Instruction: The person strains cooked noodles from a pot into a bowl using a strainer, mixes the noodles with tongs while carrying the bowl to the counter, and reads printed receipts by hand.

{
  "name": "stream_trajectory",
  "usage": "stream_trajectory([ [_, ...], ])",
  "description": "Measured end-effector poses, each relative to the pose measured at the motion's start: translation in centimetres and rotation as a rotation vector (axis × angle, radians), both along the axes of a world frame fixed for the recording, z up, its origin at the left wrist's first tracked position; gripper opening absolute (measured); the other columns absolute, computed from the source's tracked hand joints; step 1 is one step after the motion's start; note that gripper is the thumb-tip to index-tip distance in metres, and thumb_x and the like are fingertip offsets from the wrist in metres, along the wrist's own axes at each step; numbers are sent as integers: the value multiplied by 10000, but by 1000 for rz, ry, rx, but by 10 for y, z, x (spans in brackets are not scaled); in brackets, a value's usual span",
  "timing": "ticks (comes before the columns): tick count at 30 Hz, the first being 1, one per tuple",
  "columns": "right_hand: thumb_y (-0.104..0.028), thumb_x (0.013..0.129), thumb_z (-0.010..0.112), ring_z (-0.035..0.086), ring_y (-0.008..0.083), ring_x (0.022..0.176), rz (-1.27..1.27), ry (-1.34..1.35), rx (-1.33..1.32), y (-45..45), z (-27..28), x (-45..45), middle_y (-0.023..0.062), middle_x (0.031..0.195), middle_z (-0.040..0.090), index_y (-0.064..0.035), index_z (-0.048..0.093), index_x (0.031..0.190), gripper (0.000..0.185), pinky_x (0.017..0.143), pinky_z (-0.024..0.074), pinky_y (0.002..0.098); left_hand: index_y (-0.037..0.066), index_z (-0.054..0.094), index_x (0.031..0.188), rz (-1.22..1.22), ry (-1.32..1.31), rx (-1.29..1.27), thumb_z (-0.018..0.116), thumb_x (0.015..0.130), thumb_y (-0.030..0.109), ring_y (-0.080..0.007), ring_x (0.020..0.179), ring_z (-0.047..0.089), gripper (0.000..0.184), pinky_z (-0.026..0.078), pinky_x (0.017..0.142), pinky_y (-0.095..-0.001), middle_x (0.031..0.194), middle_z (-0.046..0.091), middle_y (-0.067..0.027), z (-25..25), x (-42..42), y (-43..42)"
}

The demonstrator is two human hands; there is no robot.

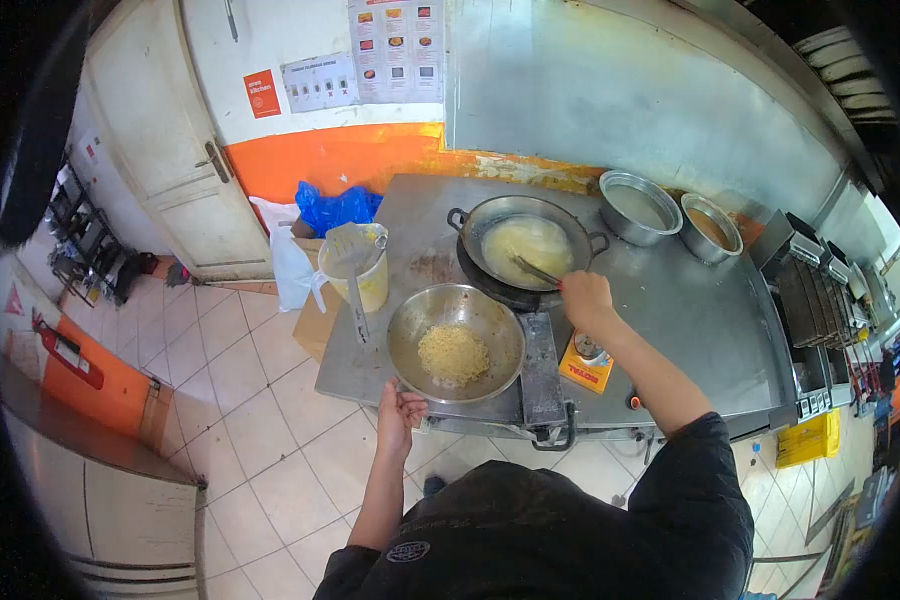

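My right hand is closed around the handle of a long-handled cooking utensil. Its far end dips into a two-handled wok of bubbling pale-yellow liquid, and its head is hidden there. The wok sits on a dark burner. In front of it on the left stands a wide steel bowl with a heap of pale yellow, crumbly or noodle-like food inside. My left hand is at the bowl's near-left rim, fingers apart and loosely curled; I cannot tell whether they touch it.
A flat metal scraper leans across a yellowish bucket left of the wok. Two steel pots, one with cloudy liquid and one with brown contents, stand at the back right. An orange-yellow box lies near my right forearm.
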State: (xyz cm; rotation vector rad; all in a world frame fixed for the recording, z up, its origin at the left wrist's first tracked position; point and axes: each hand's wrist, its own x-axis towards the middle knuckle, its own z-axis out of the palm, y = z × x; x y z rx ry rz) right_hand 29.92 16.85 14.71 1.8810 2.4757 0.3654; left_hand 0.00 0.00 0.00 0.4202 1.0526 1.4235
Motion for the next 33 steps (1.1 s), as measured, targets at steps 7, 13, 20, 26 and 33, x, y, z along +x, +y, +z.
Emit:
stream_trajectory([
  [7,-53,754,570,665,258,713,78,-51,158,-17,22,17,143,771,658,-35,612,786,56,595,520,345,26,272,1353,29,-3,-15,320,974,423,-143,679,555,550,486,629,-274,788,538,-63,0,3,1],
  [13,-50,731,570,656,269,676,121,-13,271,-27,46,33,148,754,644,-22,592,812,88,578,515,353,69,313,1345,25,15,-25,334,965,446,-149,714,543,536,460,677,-287,786,529,-70,0,3,-1],
  [20,-46,726,556,650,278,668,101,-41,332,-38,73,41,158,760,631,-14,575,836,117,570,515,352,57,293,1356,49,26,-51,310,968,449,-150,701,528,551,458,690,-296,788,520,-63,3,5,1],
  [26,-121,806,562,622,298,592,92,-4,515,-43,118,46,136,672,608,-30,547,818,93,512,483,385,59,302,1348,44,6,-43,303,971,450,-158,700,527,542,459,689,-311,781,513,-63,0,3,2],
  [33,-162,822,590,590,321,595,146,72,692,-81,195,31,130,679,581,-40,525,798,141,514,451,402,57,292,1342,63,-38,-31,323,967,452,-173,692,537,545,467,668,-316,782,518,-77,-4,1,3],
])
